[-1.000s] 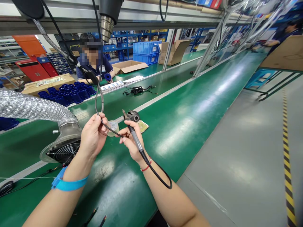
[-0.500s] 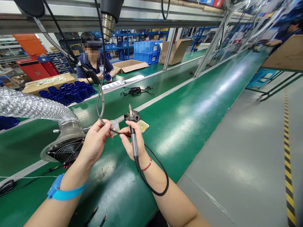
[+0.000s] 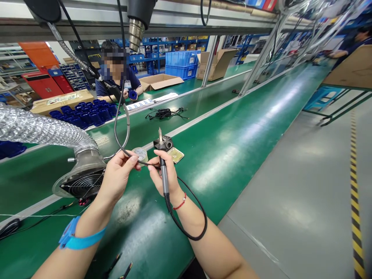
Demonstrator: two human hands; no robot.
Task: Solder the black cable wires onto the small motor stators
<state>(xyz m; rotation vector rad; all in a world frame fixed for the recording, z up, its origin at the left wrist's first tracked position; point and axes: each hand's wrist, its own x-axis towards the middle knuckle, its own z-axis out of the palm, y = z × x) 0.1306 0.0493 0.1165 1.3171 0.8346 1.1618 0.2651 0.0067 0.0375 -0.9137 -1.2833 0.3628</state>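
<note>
My right hand [image 3: 164, 178] grips a soldering iron [image 3: 163, 170] upright, with its metal tip pointing up in front of a small black holder [image 3: 164, 143]. The iron's black cable [image 3: 186, 217] loops below my right wrist. My left hand [image 3: 117, 177] pinches a thin black cord [image 3: 120, 128] that hangs down from overhead and runs across to my right hand. Both hands hover close together above the green conveyor belt [image 3: 232, 155]. Just behind my fingers sit a small round tin [image 3: 140, 153] and a yellowish pad [image 3: 175, 155].
A silver flexible duct ends in a fan guard [image 3: 81, 182] at my left. Across the belt a person [image 3: 114, 77] sits by several blue cups [image 3: 87, 112] and cardboard boxes. Tangled black wires [image 3: 165, 112] lie on the far belt. Tool handles [image 3: 116, 267] rest near the front edge.
The soldering iron has swung from tilted left to upright in my right hand, and its cable loop has shifted under my wrist. My left hand has kept pinching the cord, moving slightly lower.
</note>
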